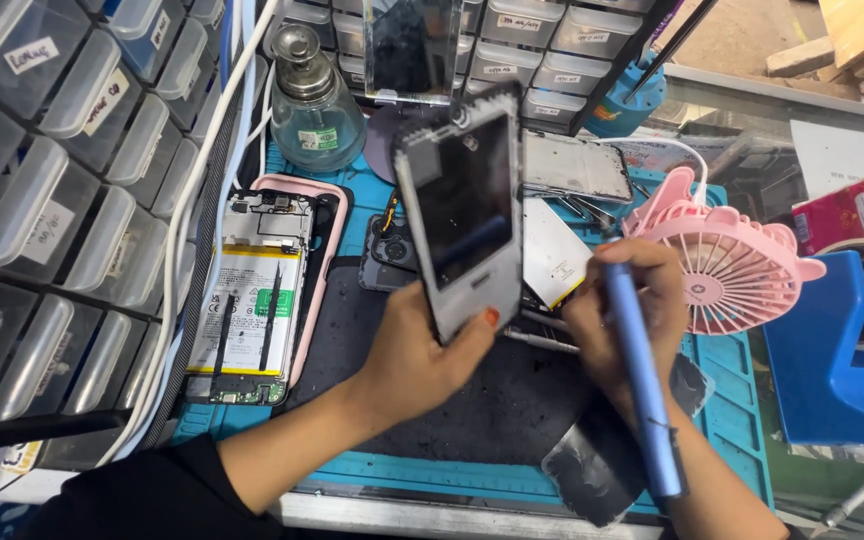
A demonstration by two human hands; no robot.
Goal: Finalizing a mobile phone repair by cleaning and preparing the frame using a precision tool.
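While your left hand (417,355) is pinching the phone frame (462,215) upright above the dark mat (472,400), your right hand (627,310) is closing around the blue screwdriver (642,390), beside the pink fan (727,265).

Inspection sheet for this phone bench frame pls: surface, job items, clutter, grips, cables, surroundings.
Surface: blue work mat with a dark inner pad, crowded.
Job's things: phone frame held up tilted; blue pen-shaped tool held shaft down.
Clutter: opened phone with battery showing in a pink case, glass bottle, loose plates, pink fan, blue stand.
Grips: left hand grips the frame's lower edge; right hand wraps the tool.
Cables: white cables run down the left side of the mat.
Surroundings: labelled drawer racks at left and behind.
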